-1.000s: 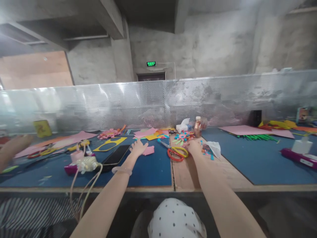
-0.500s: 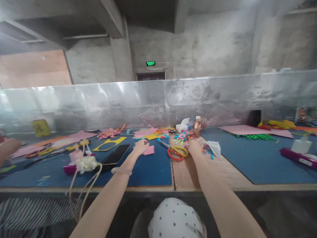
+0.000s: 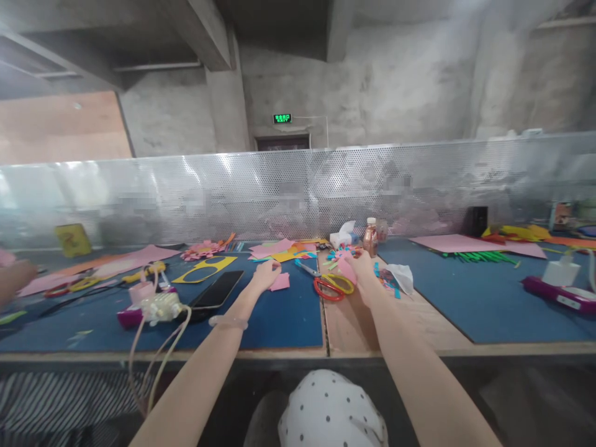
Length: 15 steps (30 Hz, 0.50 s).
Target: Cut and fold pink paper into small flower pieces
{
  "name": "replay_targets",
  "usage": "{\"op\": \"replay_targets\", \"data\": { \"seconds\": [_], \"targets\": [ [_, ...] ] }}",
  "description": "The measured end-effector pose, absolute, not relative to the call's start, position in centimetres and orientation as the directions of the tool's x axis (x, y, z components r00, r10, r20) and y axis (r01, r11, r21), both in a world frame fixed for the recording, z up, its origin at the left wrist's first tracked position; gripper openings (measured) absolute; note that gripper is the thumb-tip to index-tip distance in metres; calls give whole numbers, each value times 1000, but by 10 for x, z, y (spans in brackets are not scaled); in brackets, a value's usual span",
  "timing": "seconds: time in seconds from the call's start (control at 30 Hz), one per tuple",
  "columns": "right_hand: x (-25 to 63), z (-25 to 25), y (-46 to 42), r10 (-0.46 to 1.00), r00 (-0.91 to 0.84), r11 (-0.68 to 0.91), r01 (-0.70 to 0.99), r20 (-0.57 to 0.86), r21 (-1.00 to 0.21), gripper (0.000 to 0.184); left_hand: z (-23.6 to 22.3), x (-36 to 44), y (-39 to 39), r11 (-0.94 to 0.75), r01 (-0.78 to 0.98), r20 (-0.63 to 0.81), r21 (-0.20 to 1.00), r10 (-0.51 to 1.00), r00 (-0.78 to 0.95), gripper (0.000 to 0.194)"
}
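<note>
Near edge of the table (image 3: pixel 279 352): cables (image 3: pixel 130 360) from the adapter block (image 3: pixel 161 307) hang over it, left of my left forearm. A snag there could drag the block into the phone (image 3: pixel 218 290) just beside it.

Middle: the scissors (image 3: pixel 321 279) lie between my hands across the seam of blue mat and bare wood, blades toward the far left, loops near my right wrist. An inward sweep could knock them.

My right hand (image 3: pixel 362 268) pinches a pink paper piece (image 3: pixel 347 272) above the wood; too hard a grip could crease it. My left hand (image 3: pixel 266 273) is narrow, fingers curled; I cannot tell if they hold anything. Pink squares (image 3: pixel 280 282) lie just beside it on the mat; a careless brush could scatter them.

Farther: a paper flower (image 3: pixel 339 252) sits just past my right hand; leaning forward could crush its strips. Toward the far edge the bottle (image 3: pixel 370 237) stands upright; a bump could topple it.
</note>
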State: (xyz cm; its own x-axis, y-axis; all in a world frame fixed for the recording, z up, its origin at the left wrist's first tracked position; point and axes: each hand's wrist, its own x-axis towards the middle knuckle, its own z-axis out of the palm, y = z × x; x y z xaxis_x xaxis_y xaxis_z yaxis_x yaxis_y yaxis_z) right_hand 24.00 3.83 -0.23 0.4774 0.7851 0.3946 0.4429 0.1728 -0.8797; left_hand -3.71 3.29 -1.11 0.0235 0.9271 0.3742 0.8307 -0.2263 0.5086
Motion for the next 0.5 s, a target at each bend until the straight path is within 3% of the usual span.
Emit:
{"op": "replay_targets", "data": {
  "seconds": [0.07, 0.23, 0.37, 0.5],
  "targets": [
    [238, 1, 38, 823, 423, 268, 302, 381, -915, 39, -11, -35, 32, -305, 773, 404, 556, 912, 70, 26],
    [221, 17, 19, 829, 283, 494, 37, 483, -869, 27, -9, -27, 28, -427, 602, 394, 674, 898, 195, 31],
    [202, 21, 10, 888, 140, 460, -332, 439, -824, 24, -4, -17, 20, -442, 386, 322, 810, 885, 337, 41],
    [183, 13, 7, 933, -88, 288, -400, 349, -870, 28, 2, -13, 11, -434, 233, 338, 870, 870, 359, 47]
  ]
}}
